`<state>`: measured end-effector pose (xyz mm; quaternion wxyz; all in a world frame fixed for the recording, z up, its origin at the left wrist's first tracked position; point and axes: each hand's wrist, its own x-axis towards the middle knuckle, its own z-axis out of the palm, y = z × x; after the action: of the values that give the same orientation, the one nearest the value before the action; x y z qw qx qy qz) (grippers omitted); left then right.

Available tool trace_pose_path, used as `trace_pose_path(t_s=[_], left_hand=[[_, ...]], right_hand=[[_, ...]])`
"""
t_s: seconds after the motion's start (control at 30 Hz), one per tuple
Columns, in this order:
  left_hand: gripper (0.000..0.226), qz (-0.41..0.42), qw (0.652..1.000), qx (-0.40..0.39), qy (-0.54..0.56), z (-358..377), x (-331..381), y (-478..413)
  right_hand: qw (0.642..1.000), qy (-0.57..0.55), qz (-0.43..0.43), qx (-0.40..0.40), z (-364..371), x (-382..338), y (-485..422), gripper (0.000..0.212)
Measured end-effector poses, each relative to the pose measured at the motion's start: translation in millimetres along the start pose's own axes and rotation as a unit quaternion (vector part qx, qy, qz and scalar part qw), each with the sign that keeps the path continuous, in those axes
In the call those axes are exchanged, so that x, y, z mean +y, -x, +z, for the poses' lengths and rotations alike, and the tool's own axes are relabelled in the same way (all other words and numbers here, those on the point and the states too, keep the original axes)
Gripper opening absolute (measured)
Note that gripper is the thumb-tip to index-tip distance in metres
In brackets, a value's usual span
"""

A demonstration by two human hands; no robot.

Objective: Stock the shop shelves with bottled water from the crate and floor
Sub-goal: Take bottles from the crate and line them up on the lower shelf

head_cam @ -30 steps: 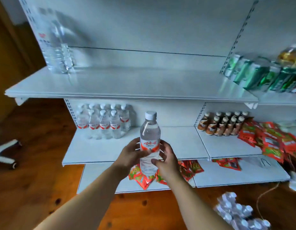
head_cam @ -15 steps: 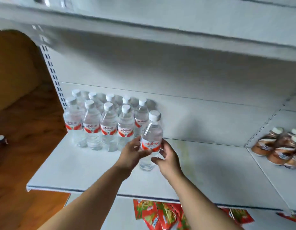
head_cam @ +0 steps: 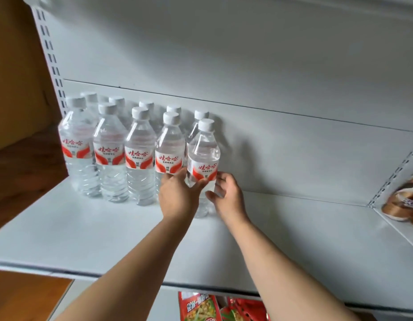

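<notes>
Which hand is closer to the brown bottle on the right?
Right. The right hand holds the right side of the water bottle, left of the brown bottle; the left hand grips its left side, farther away.

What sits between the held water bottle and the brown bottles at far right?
Head view: the right hand by the water bottle, then bare white shelf up to the brown bottles.

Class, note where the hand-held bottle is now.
Head view, centre: the held bottle stands at the right end of the front row of water bottles, on the white shelf.
</notes>
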<state>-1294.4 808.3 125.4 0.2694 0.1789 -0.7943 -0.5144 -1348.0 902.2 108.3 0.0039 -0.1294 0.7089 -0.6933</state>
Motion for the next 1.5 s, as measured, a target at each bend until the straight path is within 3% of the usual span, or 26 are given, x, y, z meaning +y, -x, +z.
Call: trace_pose_path(t_s=[0.33,0.53,0.67,0.77,1.03,1.2,1.37,1.5], left_hand=[[0.024,0.005,0.997,0.052,-0.051,11,-21,-12],[0.025,0.001,0.994,0.065,-0.086,8,-26,-8],[0.033,-0.034,0.991,0.046,-0.117,0,-11,2],[0.037,-0.08,0.985,0.026,-0.152,-14,20,13],[0.037,-0.103,0.974,-0.109,-0.169,-56,159,61],[0.034,-0.06,0.956,-0.257,-0.128,-60,270,127],[0.034,0.0,0.921,-0.383,-0.073,-51,380,226],[0.037,0.066,0.867,-0.492,-0.049,-37,447,340]], right_hand=[[0.993,0.072,-0.058,0.076,17,8,1,0.04],[0.992,0.072,-0.062,0.082,19,14,0,0.04],[0.995,0.08,-0.008,0.052,14,5,3,0.049],[0.987,0.123,0.052,0.084,0,-22,14,0.052],[0.961,0.18,0.143,0.154,-71,-156,90,0.038],[0.931,0.168,0.191,0.261,-133,-253,182,0.035],[0.889,0.143,0.211,0.38,-214,-336,293,0.033],[0.834,0.129,0.213,0.491,-285,-383,411,0.036]])
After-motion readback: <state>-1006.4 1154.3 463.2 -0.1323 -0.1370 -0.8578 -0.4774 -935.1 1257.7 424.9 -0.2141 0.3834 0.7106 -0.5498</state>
